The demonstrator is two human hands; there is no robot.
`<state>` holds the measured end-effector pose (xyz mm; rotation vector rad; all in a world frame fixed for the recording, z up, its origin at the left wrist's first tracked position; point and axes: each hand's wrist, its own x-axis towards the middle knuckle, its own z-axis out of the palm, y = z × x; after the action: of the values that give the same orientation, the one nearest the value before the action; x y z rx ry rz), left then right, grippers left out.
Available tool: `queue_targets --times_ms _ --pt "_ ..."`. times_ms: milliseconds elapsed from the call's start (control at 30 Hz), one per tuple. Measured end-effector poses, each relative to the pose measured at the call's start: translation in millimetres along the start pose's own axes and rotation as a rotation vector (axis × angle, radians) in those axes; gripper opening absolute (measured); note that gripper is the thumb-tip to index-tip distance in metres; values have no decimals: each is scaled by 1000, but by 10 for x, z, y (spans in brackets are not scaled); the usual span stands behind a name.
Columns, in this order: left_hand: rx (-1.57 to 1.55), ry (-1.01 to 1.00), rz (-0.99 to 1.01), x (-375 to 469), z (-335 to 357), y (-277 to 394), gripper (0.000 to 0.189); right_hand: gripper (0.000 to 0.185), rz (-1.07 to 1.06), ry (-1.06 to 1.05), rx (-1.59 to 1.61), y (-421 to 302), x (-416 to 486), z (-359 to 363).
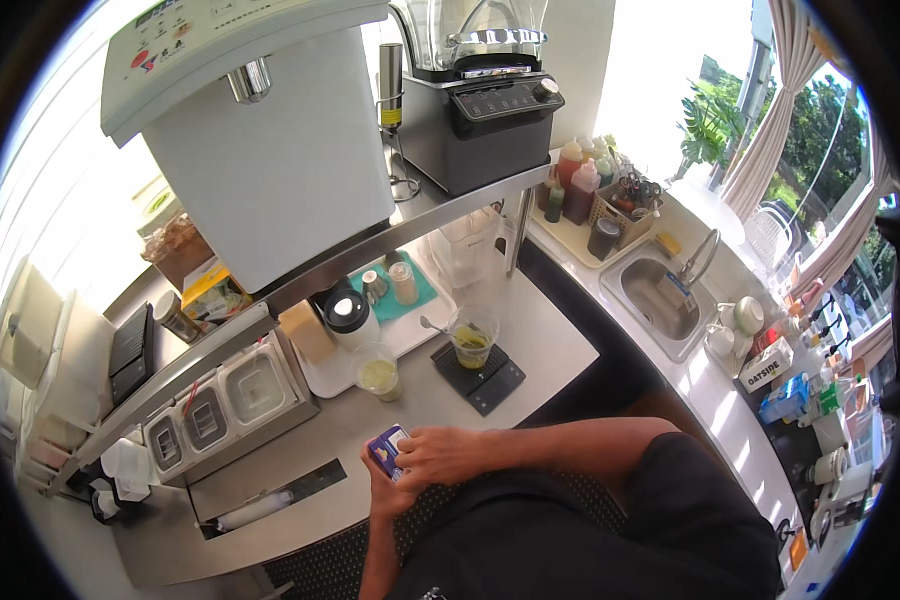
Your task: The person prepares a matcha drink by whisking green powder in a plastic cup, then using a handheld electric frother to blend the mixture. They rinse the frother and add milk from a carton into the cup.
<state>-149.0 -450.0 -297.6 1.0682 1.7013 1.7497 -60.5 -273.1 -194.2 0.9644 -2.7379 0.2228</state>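
Observation:
A small purple carton [382, 451] is held close to my body, over the front edge of the steel counter [330, 450]. My left hand [390, 493] grips it from below and the left. From the right my right hand [444, 454] reaches across, its fingers on the carton's upper face. Just beyond stands a clear plastic cup [379, 375] with pale green contents. Another clear cup [471, 346], with yellow-green liquid at the bottom and a spoon [433, 325] leaning in it, rests on a black digital scale [487, 388].
Steel topping containers [210, 412] line the left back. A white tray [420, 330] holds a jar [351, 319] and small cups. Overhead, a shelf carries a dispenser [270, 165] and a blender [487, 112]. A sink [652, 292] lies right; a white tube [255, 511] lies left.

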Motion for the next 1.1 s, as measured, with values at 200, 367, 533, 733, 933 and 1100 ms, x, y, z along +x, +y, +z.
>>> queue_targets --times_ms 200,367,533,733,933,1100 --pt "32 -251 -20 265 -147 -14 120 20 -389 -38 17 323 -10 -79" --pt "92 -146 58 188 -1 34 111 13 -482 -56 110 433 -63 -154" --pt "-73 -279 -144 220 104 196 114 8 -721 -40 180 464 -72 -370" --pt "-22 -720 -79 451 396 393 106 14 -1075 262 339 378 -84 -817" --pt "-147 -710 -132 506 814 636 113 12 -1279 409 391 334 -289 -1121" --pt "-297 -404 -125 524 1178 996 119 16 -989 206 550 650 -802 -1373"
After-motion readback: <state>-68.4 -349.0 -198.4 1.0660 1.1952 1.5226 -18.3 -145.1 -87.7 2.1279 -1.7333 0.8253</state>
